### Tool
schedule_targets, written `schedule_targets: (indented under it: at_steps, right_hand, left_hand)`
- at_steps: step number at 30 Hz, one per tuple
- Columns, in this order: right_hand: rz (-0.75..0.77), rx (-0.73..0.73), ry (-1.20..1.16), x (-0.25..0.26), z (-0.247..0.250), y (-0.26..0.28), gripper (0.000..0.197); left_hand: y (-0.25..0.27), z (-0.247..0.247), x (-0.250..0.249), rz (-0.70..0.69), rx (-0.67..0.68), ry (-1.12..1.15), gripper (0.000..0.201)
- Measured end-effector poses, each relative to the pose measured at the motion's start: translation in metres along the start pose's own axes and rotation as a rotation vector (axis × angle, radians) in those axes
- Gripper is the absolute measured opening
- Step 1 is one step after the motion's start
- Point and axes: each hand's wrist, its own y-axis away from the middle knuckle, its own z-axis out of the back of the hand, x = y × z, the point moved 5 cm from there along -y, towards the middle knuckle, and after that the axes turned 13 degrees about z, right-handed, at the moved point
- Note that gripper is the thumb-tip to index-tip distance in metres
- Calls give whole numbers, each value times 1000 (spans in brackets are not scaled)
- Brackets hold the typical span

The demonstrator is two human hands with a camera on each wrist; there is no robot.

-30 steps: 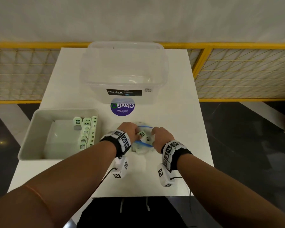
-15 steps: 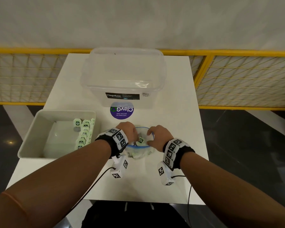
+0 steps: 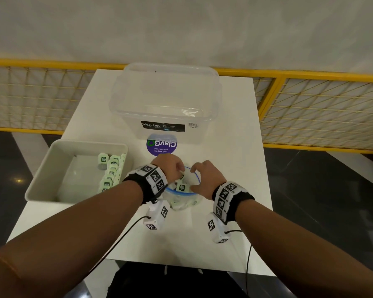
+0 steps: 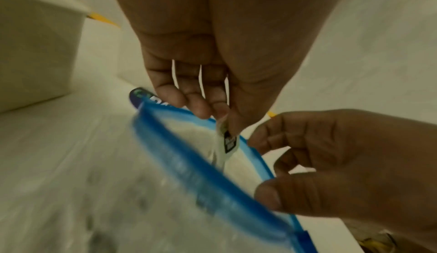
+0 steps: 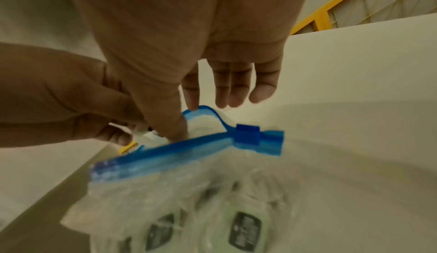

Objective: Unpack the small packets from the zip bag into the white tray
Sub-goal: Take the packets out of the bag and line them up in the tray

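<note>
The clear zip bag with a blue zip strip stands on the white table, mouth up, several small pale green packets inside. My left hand pinches one small packet between thumb and fingertips just above the bag's mouth. My right hand holds the bag's rim, thumb at the near strip and forefinger at the far strip, keeping the mouth apart. The white tray sits to the left with several packets lined along its right wall.
A large clear storage box stands behind the bag, with a round purple sticker on the table in front of it. The bag's blue slider sits at the right end of the strip. A yellow mesh fence runs behind the table.
The bag's mouth has been pulled open between my hands. My left hand has taken a packet and drawn it up to the rim.
</note>
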Motion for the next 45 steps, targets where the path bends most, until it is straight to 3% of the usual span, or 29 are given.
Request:
schedule_targets:
  at_steps: [2,6,9,13,16,20,24,30,34,38,45]
  right_hand:
    - [101,-90,-69,12,10,-3,54]
    - [109,-156,-99,20,23,-4,22]
    - [62,-89,-41,15,23,0,15]
    - [28,21,-17,8,12,5,20]
    - [16,63,-15,4,5,7,17]
    - [-7,105,-1,1,0,8,5]
    - [-24,89,-22,0,1,8,6]
    - [-41,61,-40,1,4,5,8]
    - [-16,-132,-83,7,15,2,15]
    - [29,-289,-142,19,26,-3,35]
    - [42,-180,-286,46,24,-20,20]
  left_hand:
    - [7,13,-14,-122,-16,62,13]
    - [15,23,-29,-250,-4,190,11]
    - [8,17,-17,-158,-49,214,19]
    - [-4,-12,4,85,10,-126,23]
    - [-4,-29,6,182,18,-259,25]
    - [0,-45,4,172,38,-260,26]
    - [-4,-49,3,181,63,-243,35]
    - [-9,-27,6,196,60,-161,23]
    - [-6,-7,6,119,25,-194,23]
    - [0,9,9,56,26,-244,24]
    - [11,48,5,-100,1,-98,16]
